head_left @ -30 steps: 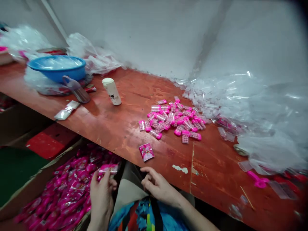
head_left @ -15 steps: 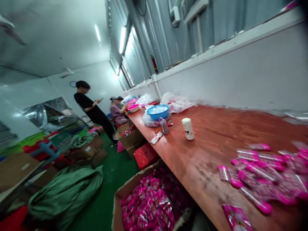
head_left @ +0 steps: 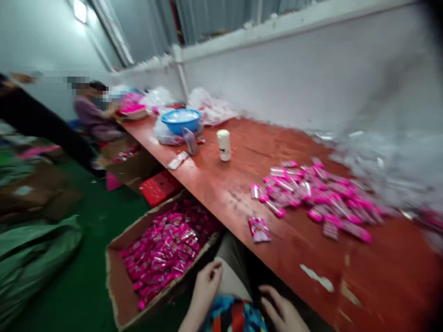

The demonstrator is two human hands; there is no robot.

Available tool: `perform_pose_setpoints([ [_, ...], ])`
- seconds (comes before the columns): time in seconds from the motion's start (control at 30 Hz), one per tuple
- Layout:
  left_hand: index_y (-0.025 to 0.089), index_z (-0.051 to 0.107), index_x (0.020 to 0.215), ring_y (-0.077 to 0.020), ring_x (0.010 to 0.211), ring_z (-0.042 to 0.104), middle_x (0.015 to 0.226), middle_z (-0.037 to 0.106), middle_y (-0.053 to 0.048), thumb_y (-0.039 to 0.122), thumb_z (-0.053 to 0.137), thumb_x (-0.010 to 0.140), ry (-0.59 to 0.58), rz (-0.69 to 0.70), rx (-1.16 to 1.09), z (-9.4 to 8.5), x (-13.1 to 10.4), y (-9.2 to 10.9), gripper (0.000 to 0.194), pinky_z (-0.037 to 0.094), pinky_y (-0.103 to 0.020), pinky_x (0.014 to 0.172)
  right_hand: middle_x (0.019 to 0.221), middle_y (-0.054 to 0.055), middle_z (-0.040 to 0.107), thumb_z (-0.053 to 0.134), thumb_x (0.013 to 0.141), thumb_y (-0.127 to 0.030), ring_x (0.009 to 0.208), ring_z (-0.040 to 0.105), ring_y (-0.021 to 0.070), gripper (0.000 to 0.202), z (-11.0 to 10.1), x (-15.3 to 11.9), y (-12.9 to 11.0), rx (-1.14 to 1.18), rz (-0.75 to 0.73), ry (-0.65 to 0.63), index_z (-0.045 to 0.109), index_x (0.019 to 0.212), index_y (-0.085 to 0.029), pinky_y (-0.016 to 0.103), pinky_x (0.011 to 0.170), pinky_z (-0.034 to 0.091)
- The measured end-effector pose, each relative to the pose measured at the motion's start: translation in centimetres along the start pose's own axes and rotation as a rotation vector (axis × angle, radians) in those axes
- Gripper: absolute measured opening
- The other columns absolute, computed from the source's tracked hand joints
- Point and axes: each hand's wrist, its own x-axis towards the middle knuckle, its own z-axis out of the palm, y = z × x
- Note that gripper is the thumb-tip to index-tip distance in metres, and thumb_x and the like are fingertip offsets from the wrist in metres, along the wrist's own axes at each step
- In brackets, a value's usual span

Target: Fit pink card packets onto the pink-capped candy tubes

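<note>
My left hand (head_left: 208,282) rests over my thigh beside the big cardboard box, its fingers curled in and nothing visible in them. My right hand (head_left: 281,308) hovers by my lap near the table edge, fingers apart and holding nothing. A single pink printed packet (head_left: 259,229) lies on the red-brown table near its front edge. Beyond it spreads a pile of clear tubes with bright pink caps (head_left: 321,196). To the left, the cardboard box (head_left: 112,281) is filled with pink shiny packets (head_left: 166,251).
A white lidded bottle (head_left: 224,145), a blue basin (head_left: 182,121) and a small clear bottle (head_left: 191,141) stand farther along the table. Clear plastic bags (head_left: 377,161) lie along the wall. One person (head_left: 95,115) sits at the far end; another stands at left.
My view has tilted down and turned right, so both my hands and lap now show. More of the tube pile and table is visible.
</note>
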Motion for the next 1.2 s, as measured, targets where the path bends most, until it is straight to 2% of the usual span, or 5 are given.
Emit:
perform_pose_setpoints([
  [0.4,0.018,0.066,0.102,-0.0205,0.09,0.065,0.096,0.07,-0.008,0.02,0.054,0.09,-0.125,0.738,0.078,4.8,4.6,7.3,0.017,0.052,-0.036,0.084,0.111,0.014,0.065,0.042,0.096,-0.021,0.102,0.059,0.0257,0.033,-6.5,4.1,-8.3,-0.529,-0.374,0.501,0.058,0.123,-0.015,0.04,0.09,0.049],
  [0.67,0.012,0.062,0.112,-0.0305,0.114,0.057,0.125,0.062,-0.019,0.013,0.055,0.088,-0.14,1.089,0.448,8.4,5.7,8.4,0.026,0.047,-0.048,0.095,0.137,0.015,0.053,0.05,0.093,-0.02,0.122,0.043,0.0317,0.041,-6.6,9.3,-6.9,-0.949,-0.409,0.43,0.051,0.134,-0.011,0.046,0.093,0.041],
  [0.97,0.015,0.046,0.132,-0.0299,0.123,0.051,0.138,0.051,-0.021,0.023,0.054,0.09,-0.136,0.882,0.254,9.0,5.3,8.0,0.043,0.043,-0.046,0.097,0.124,0.014,0.06,0.049,0.095,-0.022,0.11,0.052,0.025,0.028,-6.2,8.9,-6.2,-0.761,-0.454,0.555,0.064,0.119,-0.018,0.04,0.09,0.041],
  [1.1,0.018,0.062,0.1,-0.022,0.086,0.063,0.095,0.066,-0.009,0.038,0.053,0.09,-0.145,0.483,0.026,7.7,5.0,9.2,0.024,0.05,-0.034,0.076,0.119,0.011,0.06,0.05,0.094,-0.021,0.104,0.056,0.0212,0.025,-6.7,8.2,-6.0,-0.619,-0.512,0.669,0.068,0.113,-0.023,0.037,0.088,0.042],
  [1.2,0.018,0.061,0.074,-0.0134,0.049,0.05,0.056,0.057,0.0,0.052,0.048,0.089,-0.416,0.07,-0.158,7.1,4.8,10.2,0.039,0.039,-0.025,0.048,0.114,0.01,0.062,0.051,0.093,-0.017,0.099,0.058,0.0201,0.029,-7.0,7.5,-5.9,-0.619,-0.597,0.715,0.066,0.116,-0.025,0.038,0.086,0.041],
])
